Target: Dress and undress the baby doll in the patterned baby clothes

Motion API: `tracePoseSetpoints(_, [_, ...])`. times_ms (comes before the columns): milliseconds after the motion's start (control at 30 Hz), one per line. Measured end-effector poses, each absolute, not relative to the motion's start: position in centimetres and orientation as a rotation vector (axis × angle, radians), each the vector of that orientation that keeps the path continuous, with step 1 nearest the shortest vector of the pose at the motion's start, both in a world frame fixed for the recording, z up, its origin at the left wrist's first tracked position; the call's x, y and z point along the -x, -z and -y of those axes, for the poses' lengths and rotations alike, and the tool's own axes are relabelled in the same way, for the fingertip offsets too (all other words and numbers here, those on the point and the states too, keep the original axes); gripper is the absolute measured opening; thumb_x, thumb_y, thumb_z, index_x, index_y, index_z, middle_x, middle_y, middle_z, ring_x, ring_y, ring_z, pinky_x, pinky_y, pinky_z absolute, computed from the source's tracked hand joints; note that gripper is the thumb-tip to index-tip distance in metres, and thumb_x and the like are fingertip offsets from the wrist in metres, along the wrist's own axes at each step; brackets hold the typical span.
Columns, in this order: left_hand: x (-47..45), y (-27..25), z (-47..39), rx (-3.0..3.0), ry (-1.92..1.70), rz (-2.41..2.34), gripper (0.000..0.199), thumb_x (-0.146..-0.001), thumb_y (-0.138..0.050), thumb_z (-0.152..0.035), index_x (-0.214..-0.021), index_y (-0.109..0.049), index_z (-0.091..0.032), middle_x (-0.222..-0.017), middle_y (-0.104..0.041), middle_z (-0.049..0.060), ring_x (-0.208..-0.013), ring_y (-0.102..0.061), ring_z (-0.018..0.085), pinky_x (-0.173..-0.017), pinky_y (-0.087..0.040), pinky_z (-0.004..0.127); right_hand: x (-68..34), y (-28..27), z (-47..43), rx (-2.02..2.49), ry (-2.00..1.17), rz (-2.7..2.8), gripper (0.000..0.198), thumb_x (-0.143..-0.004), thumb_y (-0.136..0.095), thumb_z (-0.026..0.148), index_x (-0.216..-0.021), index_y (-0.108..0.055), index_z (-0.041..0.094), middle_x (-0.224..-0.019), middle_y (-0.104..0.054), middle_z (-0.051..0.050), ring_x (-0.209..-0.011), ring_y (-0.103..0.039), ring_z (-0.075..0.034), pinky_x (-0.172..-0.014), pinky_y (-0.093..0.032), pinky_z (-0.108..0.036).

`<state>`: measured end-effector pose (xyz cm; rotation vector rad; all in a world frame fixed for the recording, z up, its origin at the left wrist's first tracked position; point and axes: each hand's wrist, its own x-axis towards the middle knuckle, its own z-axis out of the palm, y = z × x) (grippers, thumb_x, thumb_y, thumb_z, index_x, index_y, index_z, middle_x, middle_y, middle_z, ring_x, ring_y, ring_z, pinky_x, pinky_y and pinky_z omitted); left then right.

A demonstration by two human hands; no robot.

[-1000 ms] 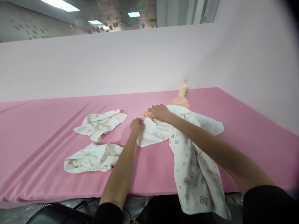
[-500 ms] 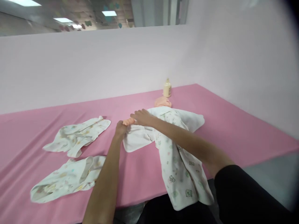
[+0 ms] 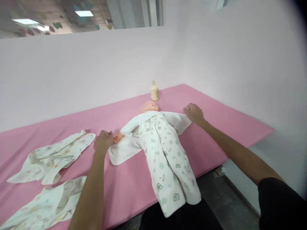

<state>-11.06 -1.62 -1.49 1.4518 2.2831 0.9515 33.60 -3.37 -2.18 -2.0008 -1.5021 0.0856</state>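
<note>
A doll (image 3: 150, 106) lies on its back on a pink-covered table, wearing a white top with one sleeve (image 3: 130, 125) over the arm on the left. White trousers with green bear prints (image 3: 163, 153) lie over its front and hang past the near edge. My left hand (image 3: 103, 141) is closed right beside the doll's bare hand (image 3: 117, 137); whether it grips it is unclear. Over at the right, my right hand (image 3: 194, 113) is curled at the end of the other white sleeve (image 3: 178, 120). What its fingers hold, if anything, is hidden.
A pump bottle (image 3: 155, 91) stands behind the doll's head near the white wall (image 3: 83, 70). Two printed baby garments lie on the left: a top one (image 3: 52, 156) and a nearer one (image 3: 45, 204). The pink table (image 3: 216, 127) ends in a near edge above the floor.
My right hand has left the doll's arm on the left and moved across to the other sleeve. The left sleeve now reaches the doll's wrist. The view has shifted right.
</note>
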Motion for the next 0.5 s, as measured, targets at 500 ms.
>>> tracePoseSetpoints(500, [-14.4, -4.0, -2.9, -2.433, -0.272, -1.406, 0.009, -0.074, -0.065, -0.016, -0.067, -0.060, -0.017, -0.079, -0.064, 0.008, -0.092, -0.064, 0.026, -0.082, -0.044, 0.028, -37.5, 6.2, 2.8, 2.006, -0.271, 1.511, 0.026, -0.095, -0.034, 0.027, -0.088, -0.057, 0.019, -0.096, -0.068, -0.009, -0.084, -0.059, -0.022, -0.071, -0.040, -0.032])
